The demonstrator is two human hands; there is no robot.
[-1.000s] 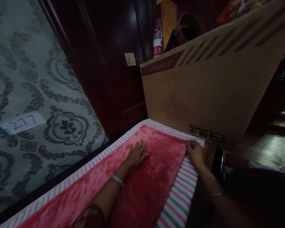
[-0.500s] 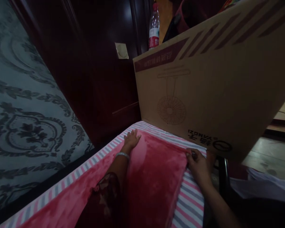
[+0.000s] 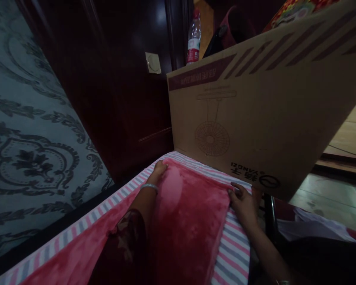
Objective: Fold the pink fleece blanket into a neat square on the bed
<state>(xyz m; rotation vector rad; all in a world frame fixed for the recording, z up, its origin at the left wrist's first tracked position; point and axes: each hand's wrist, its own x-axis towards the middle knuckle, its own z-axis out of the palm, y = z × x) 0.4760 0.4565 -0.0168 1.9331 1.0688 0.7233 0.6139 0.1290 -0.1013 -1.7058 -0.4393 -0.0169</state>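
Both hands reach forward, left hand (image 3: 159, 171) curled, right hand (image 3: 243, 202) pinching.

Dim, reddish indoor light — glare streaks the dark wood panel (image 3: 158, 16); edges bend wide-angle, corners murky.

Place: a home bedroom is shown.
Bed: a striped sheet (image 3: 234, 257) is covered by a red blanket (image 3: 190, 221).
Walls: damask wallpaper (image 3: 32, 130), dark wood panelling (image 3: 112, 91).
Clutter: a fan box (image 3: 255, 118) and a bottle (image 3: 193, 39) are kept near the bed.

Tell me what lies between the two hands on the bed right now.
Only red plush blanket between left hand at its far corner and right hand at its right edge; head view shows nothing else there.
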